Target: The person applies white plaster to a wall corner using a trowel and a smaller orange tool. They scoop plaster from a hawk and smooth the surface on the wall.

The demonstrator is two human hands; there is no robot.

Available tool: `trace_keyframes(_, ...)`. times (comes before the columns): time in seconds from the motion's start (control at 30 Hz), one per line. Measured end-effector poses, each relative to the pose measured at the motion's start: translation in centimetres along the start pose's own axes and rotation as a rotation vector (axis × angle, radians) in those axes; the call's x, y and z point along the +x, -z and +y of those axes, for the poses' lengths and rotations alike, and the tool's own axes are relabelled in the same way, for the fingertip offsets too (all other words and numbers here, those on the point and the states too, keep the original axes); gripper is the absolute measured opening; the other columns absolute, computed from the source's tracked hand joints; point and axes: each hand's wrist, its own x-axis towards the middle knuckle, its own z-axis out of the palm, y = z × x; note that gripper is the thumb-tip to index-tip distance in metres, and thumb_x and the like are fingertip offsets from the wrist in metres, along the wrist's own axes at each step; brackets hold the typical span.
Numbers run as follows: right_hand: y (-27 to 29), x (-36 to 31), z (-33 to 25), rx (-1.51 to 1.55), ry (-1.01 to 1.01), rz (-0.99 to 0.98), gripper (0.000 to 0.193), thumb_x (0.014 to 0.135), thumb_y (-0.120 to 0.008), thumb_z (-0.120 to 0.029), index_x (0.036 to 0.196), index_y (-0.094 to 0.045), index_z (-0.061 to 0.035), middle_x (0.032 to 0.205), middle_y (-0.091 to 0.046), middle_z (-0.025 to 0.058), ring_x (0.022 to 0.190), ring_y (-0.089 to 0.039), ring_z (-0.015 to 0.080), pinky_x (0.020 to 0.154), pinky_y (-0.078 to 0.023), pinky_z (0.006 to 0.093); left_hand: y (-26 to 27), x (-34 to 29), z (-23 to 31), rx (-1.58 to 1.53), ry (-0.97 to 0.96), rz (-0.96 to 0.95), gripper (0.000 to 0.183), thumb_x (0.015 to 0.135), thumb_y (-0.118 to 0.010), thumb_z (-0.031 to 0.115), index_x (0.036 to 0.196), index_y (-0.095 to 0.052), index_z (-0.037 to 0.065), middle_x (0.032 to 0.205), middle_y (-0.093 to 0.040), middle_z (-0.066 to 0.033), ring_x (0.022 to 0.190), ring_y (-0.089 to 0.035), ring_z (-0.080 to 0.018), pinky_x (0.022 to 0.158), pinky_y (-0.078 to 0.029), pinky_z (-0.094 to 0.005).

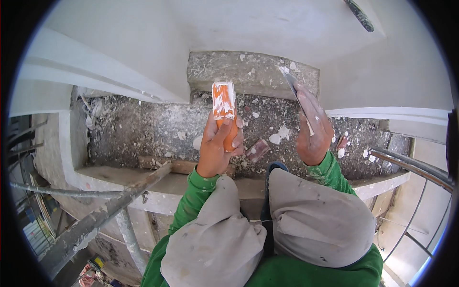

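My left hand (216, 148) is wrapped round an orange tool (224, 100), whose flat rectangular face is smeared with white putty; its exact kind I cannot make out. To the right, my right hand (314, 129) grips a putty knife (290, 82), its thin blade seen nearly edge-on and tilted up to the left. White putty clings to the blade's tip. The two hands are apart, raised above the debris-strewn ledge. Part of the knife's handle is hidden by my right hand.
Metal scaffold pipes (103, 213) cross the lower left, with more pipes (411, 167) at the right. Pale walls (267, 28) rise ahead. A reddish block (258, 150) and rubble lie on the ledge floor (158, 126). A paint-spotted dark handle (359, 16) shows at upper right.
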Motion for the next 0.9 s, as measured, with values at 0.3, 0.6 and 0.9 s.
trace_keyframes(0.3, -3.9, -1.7, -2.1, 0.145, 0.224, -0.077, 0.052, 0.074, -0.061, -0.001, 0.125, -0.051, 0.0062, 0.127, -0.052, 0.0242, 0.118, -0.053, 0.0394, 0.100, -0.046, 0.0474, -1.6, -0.8, -0.9, -0.141, 0.198, -0.054, 0.026, 0.099, -0.040, 0.013, 0.125, -0.038, 0.006, 0.091, -0.053, -0.0075, 0.058, -0.045, -0.0108, 0.040, -0.036, -0.0232)
trace_keyframes(0.6, -0.8, -0.8, -0.9, 0.100, 0.076, 0.052, 0.042, 0.085, -0.058, -0.003, 0.126, -0.051, 0.0043, 0.126, -0.053, 0.0242, 0.117, -0.054, 0.0394, 0.100, -0.044, 0.0452, -1.7, -0.9, -0.1, -0.106, 0.196, -0.109, 0.024, 0.101, -0.040, 0.020, 0.121, -0.038, 0.007, 0.100, -0.051, -0.0076, 0.061, -0.045, -0.0101, 0.043, -0.036, -0.0228)
trace_keyframes(0.9, -1.3, -1.4, -2.2, -0.181, 0.213, -0.046, 0.033, 0.083, -0.060, -0.011, 0.116, -0.061, -0.0073, 0.120, -0.062, 0.0118, 0.114, -0.059, 0.0291, 0.100, -0.043, 0.0461, -0.1, 0.0, -0.5, 0.769, -0.476, 0.261, 0.056, 0.097, -0.035, 0.004, 0.147, -0.010, 0.002, 0.122, -0.041, -0.0138, 0.093, -0.046, -0.0204, 0.089, -0.037, -0.0329)
